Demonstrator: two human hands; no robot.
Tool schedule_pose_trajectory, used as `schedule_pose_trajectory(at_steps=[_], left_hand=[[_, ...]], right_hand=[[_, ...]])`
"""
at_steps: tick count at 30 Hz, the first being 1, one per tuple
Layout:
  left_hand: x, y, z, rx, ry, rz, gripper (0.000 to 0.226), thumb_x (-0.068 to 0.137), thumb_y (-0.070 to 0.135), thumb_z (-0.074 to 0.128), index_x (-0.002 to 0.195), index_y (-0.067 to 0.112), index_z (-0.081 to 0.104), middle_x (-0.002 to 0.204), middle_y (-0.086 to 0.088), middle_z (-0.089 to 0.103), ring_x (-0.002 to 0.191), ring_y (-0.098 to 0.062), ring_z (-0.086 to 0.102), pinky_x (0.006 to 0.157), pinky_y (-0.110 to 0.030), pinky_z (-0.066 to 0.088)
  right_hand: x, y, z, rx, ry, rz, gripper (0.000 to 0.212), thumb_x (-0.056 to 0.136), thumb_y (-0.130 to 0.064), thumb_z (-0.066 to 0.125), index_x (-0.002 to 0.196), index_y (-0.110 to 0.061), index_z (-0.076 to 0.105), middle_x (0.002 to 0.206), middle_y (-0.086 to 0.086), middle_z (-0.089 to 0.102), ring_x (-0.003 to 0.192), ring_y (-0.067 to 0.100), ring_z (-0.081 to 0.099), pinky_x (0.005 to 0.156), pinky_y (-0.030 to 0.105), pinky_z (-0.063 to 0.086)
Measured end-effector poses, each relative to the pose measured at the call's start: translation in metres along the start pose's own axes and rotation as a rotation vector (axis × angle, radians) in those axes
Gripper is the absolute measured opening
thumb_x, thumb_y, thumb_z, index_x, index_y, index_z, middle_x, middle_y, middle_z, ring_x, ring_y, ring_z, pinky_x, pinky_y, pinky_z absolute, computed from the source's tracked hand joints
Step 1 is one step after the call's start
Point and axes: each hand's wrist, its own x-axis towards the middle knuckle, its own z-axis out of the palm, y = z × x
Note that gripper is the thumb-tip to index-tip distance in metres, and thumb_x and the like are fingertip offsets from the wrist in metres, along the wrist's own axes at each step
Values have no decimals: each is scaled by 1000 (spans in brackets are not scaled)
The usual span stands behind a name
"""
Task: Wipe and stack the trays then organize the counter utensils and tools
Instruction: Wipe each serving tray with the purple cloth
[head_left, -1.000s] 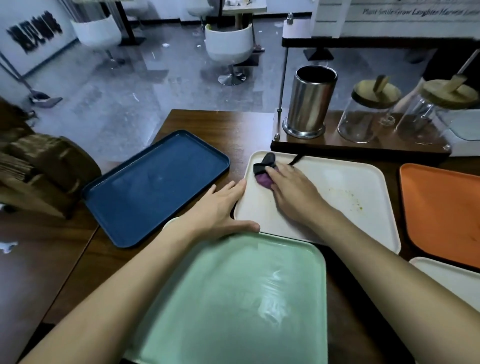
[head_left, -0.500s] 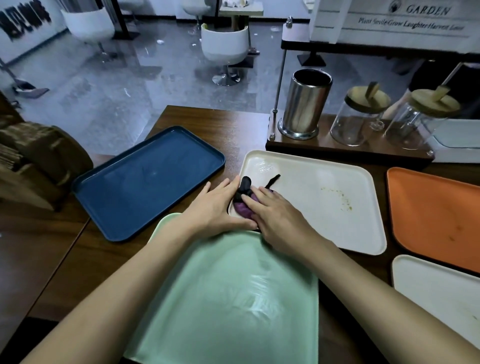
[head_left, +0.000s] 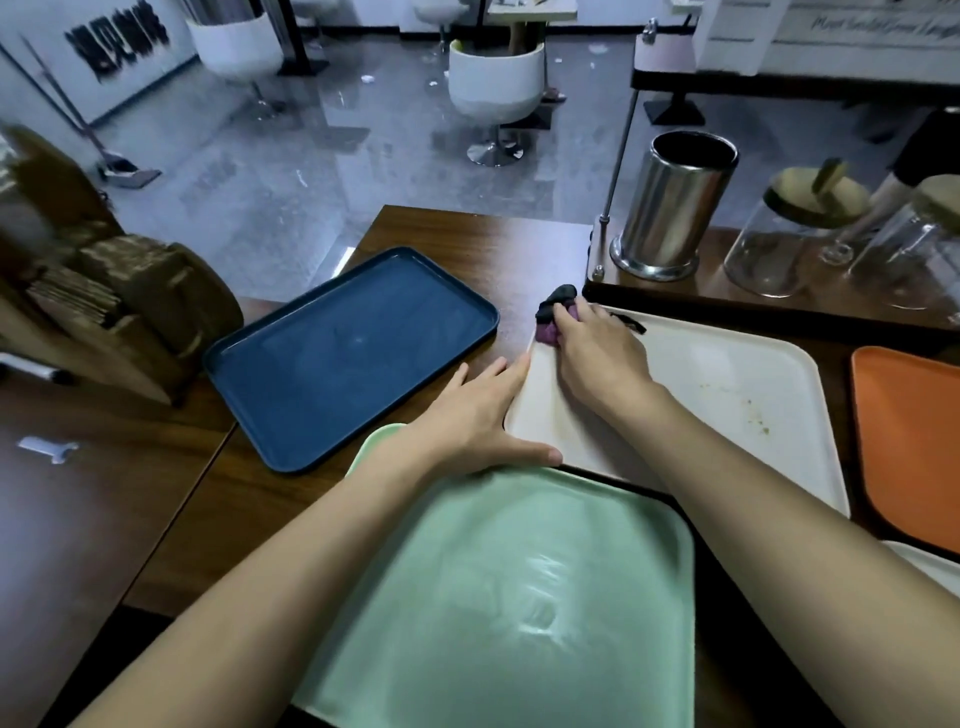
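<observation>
A cream tray (head_left: 727, 395) with small crumbs lies in the middle of the wooden counter. My right hand (head_left: 597, 358) grips a purple and black cloth (head_left: 553, 319) at the tray's far left corner. My left hand (head_left: 478, 421) lies flat with straight fingers on the tray's left edge, thumb along its near edge. A green tray (head_left: 519, 597) sits closest to me, a blue tray (head_left: 348, 353) to the left, an orange tray (head_left: 914, 441) at the right.
A raised wooden shelf (head_left: 753, 299) behind the cream tray holds a steel canister (head_left: 670, 202) and two glass jars (head_left: 789, 234) with wooden lids. Another white tray's corner (head_left: 930, 564) shows at the right edge. Brown cardboard pieces (head_left: 104, 291) stand at the left.
My right hand has pushed the cloth from the tray's near left part up to its far left corner. My left hand stays pressed on the tray's left edge.
</observation>
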Motion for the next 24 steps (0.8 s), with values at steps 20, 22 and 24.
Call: schedule_pose_trajectory(at_steps=[20, 22, 24], left_hand=[[3, -8, 4, -52, 18, 2, 134, 63, 83, 64, 162, 29, -7, 169, 6, 19, 156, -10, 3, 126, -43, -4], [5, -11, 4, -28, 5, 16, 131, 58, 89, 59, 163, 32, 3, 168, 8, 21, 156, -10, 1, 126, -46, -3], [6, -12, 3, 16, -5, 24, 132, 56, 93, 54, 162, 29, 9, 168, 8, 20, 156, -9, 0, 126, -47, -2]], right_hand=[[-96, 4, -1, 148, -157, -481, 48, 97, -23, 35, 141, -19, 56, 136, 6, 56, 120, 29, 46, 104, 41, 37], [-99, 4, -5, 154, -179, -487, 50, 97, -22, 36, 143, -20, 54, 133, 4, 56, 120, 27, 45, 103, 43, 37], [-103, 6, -8, 163, -195, -472, 50, 97, -26, 33, 144, -22, 52, 134, 1, 54, 121, 24, 44, 104, 43, 38]])
